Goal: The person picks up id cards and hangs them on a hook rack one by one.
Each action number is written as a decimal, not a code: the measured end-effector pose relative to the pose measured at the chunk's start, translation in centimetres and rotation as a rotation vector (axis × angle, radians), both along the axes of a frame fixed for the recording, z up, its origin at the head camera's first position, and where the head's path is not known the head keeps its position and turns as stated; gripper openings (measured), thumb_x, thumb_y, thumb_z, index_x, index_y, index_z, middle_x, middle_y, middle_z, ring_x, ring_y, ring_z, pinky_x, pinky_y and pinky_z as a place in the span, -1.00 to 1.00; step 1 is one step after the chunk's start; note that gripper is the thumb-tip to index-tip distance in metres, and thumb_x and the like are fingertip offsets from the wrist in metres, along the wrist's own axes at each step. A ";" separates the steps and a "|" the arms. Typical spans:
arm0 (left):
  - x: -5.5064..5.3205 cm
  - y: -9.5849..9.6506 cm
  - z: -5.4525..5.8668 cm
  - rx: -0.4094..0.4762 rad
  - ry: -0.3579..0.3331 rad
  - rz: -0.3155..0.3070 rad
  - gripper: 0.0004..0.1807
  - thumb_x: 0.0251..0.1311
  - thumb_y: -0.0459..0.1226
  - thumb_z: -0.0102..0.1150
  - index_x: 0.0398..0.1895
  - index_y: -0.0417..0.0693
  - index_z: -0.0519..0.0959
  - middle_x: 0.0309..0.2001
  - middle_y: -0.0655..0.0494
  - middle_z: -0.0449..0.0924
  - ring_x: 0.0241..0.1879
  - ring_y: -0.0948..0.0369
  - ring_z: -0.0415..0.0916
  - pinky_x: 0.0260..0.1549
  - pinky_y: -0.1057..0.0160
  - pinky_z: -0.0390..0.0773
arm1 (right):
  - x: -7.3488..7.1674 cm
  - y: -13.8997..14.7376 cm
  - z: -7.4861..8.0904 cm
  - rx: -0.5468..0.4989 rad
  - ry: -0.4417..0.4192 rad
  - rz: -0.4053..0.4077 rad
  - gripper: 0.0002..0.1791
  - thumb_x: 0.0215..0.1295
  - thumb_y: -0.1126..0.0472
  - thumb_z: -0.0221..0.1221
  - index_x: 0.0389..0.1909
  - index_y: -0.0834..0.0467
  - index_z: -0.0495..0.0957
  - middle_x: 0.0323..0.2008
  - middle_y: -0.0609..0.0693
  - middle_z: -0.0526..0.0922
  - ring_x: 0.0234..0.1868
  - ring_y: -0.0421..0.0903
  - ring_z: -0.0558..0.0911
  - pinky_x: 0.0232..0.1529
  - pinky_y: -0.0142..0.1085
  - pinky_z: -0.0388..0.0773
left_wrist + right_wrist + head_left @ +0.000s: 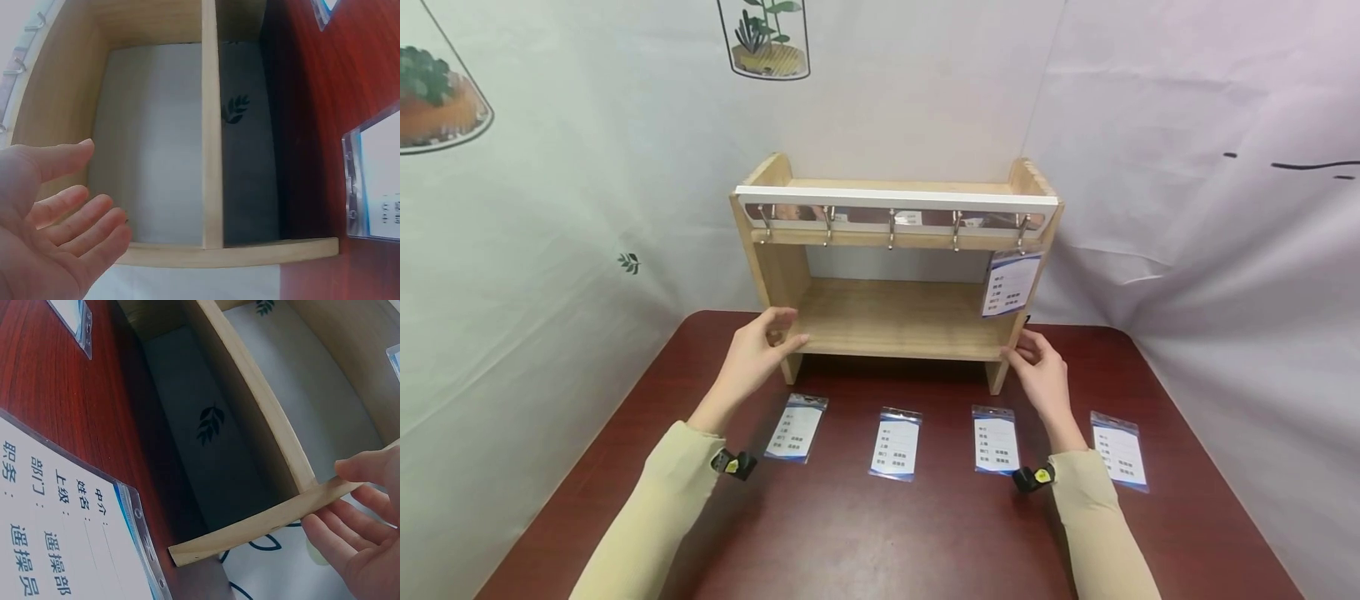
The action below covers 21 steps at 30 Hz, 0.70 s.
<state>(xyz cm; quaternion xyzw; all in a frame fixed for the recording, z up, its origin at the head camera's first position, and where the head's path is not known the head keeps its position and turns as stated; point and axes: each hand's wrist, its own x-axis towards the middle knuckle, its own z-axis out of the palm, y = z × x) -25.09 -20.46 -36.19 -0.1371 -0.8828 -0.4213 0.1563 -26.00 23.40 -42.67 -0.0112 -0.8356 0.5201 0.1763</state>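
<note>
A two-tier wooden shelf (880, 312) stands at the back of the table, with a white hook rail (895, 197) along its upper front. One clear-sleeved name badge (1011, 285) hangs from the rightmost hook. My right hand (1039, 371) grips the front edge of the right side panel (269, 522), thumb on the inner face and fingers along the outer face. By the left side panel (250, 255), my left hand (756, 346) is held with relaxed, spread fingers and nothing between them.
Several more badges lie on the dark red table (865, 533) in front of the shelf: one at left (797, 427), two near the middle (896, 443) and another at right (1118, 450), beyond my right forearm. A printed white curtain (910, 100) surrounds the table's back and sides.
</note>
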 end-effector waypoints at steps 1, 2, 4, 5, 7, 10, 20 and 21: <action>0.0 0.0 -0.1 -0.001 -0.007 0.000 -0.50 0.24 -0.22 0.40 0.20 -0.19 0.52 0.10 -0.28 0.61 0.07 -0.17 0.59 0.04 -0.16 0.54 | 0.0 0.0 0.0 0.002 -0.001 0.000 -0.41 0.38 0.07 0.29 0.34 0.22 0.44 0.21 0.20 0.59 0.18 0.07 0.61 -0.02 -0.44 0.54; 0.0 -0.1 -0.3 -0.001 -0.014 0.002 -0.49 0.24 -0.21 0.40 0.20 -0.20 0.51 0.11 -0.29 0.60 0.07 -0.17 0.58 0.05 -0.16 0.54 | 0.0 0.0 0.0 0.001 -0.001 0.001 -0.41 0.38 0.07 0.29 0.34 0.22 0.44 0.21 0.21 0.59 0.18 0.07 0.61 -0.03 -0.45 0.54; 0.0 -0.2 -0.7 -0.004 -0.025 0.007 -0.47 0.24 -0.19 0.40 0.21 -0.22 0.51 0.11 -0.29 0.60 0.08 -0.17 0.58 0.06 -0.16 0.54 | 0.0 0.1 0.0 0.002 -0.004 0.004 -0.41 0.38 0.06 0.29 0.34 0.22 0.43 0.21 0.21 0.59 0.18 0.08 0.61 -0.05 -0.49 0.53; -0.1 -0.3 -0.9 -0.006 -0.031 0.010 -0.46 0.23 -0.19 0.40 0.21 -0.24 0.51 0.11 -0.29 0.60 0.08 -0.17 0.58 0.06 -0.16 0.53 | 0.0 0.1 0.0 0.002 -0.005 0.005 -0.41 0.38 0.06 0.29 0.34 0.22 0.43 0.21 0.21 0.59 0.18 0.08 0.61 -0.07 -0.52 0.51; -0.2 -0.4 -1.4 -0.008 -0.040 0.015 -0.44 0.23 -0.18 0.41 0.21 -0.27 0.51 0.10 -0.29 0.61 0.07 -0.18 0.58 0.06 -0.16 0.54 | 0.0 0.1 0.0 -0.002 -0.004 0.005 -0.42 0.38 0.08 0.29 0.34 0.22 0.44 0.21 0.21 0.59 0.18 0.08 0.61 -0.11 -0.57 0.48; -0.3 -0.5 -2.0 -0.009 -0.050 0.026 -0.43 0.22 -0.17 0.42 0.21 -0.27 0.51 0.07 -0.28 0.63 0.04 -0.18 0.60 0.04 -0.17 0.54 | 0.0 0.2 0.0 -0.007 0.001 0.003 -0.42 0.38 0.09 0.29 0.32 0.24 0.44 0.19 0.23 0.60 0.17 0.09 0.62 -0.15 -0.63 0.46; -0.3 -0.7 -3.8 -0.059 -0.107 0.047 -0.45 0.23 -0.16 0.40 0.22 -0.21 0.51 0.09 -0.16 0.64 -0.08 -0.10 0.63 -0.23 0.05 0.57 | -0.2 0.3 0.1 0.001 0.011 0.010 -0.42 0.37 0.07 0.30 0.31 0.24 0.46 0.16 0.24 0.62 0.16 0.10 0.63 -0.18 -0.66 0.44; -0.3 -0.7 -3.9 -0.061 -0.117 0.043 -0.45 0.23 -0.15 0.39 0.22 -0.21 0.50 0.11 -0.15 0.63 -0.09 -0.09 0.64 -0.26 0.08 0.58 | -0.1 0.3 0.1 0.000 0.010 0.009 -0.42 0.37 0.07 0.30 0.31 0.24 0.46 0.17 0.24 0.61 0.16 0.10 0.63 -0.18 -0.66 0.44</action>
